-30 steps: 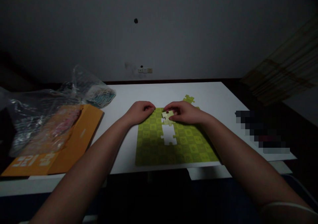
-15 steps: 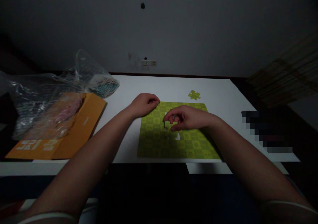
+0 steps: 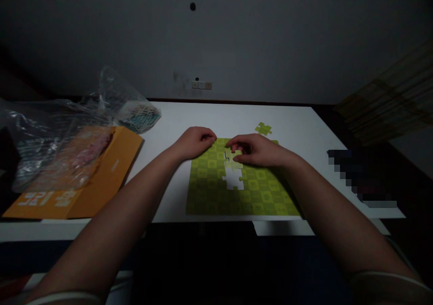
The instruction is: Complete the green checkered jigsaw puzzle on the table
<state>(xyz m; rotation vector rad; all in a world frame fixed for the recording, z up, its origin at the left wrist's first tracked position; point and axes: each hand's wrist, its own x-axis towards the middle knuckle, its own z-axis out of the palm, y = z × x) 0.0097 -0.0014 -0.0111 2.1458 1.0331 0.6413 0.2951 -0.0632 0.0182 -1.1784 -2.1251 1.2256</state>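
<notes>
Here the right hand (image 3: 259, 150) lies over the far middle of the green jigsaw puzzle (image 3: 241, 178), fingers curled and drawn together, thumb and fingertips pinching a pale green puzzle piece (image 3: 233, 159). The piece sits at the upper end of a white gap (image 3: 233, 180) in the puzzle, where the table shows through; whether it lies flat in the opening or is slightly lifted cannot be told in the dim light. Most of the piece shows just left of and below the fingertips, and the rest of the gap runs on toward the person from it.

The left hand (image 3: 195, 142) rests on the far left corner of the puzzle, loosely curled with knuckles up, fingertips pressing the edge and holding nothing. The two hands are near each other, with only a narrow strip of puzzle between them.

A single loose green piece (image 3: 264, 128) lies on the white table (image 3: 297, 124) just beyond the puzzle, behind the right hand and apart from it. Off to the left lies an orange box (image 3: 81, 178), and beyond it crumpled clear plastic bags (image 3: 111, 104).
</notes>
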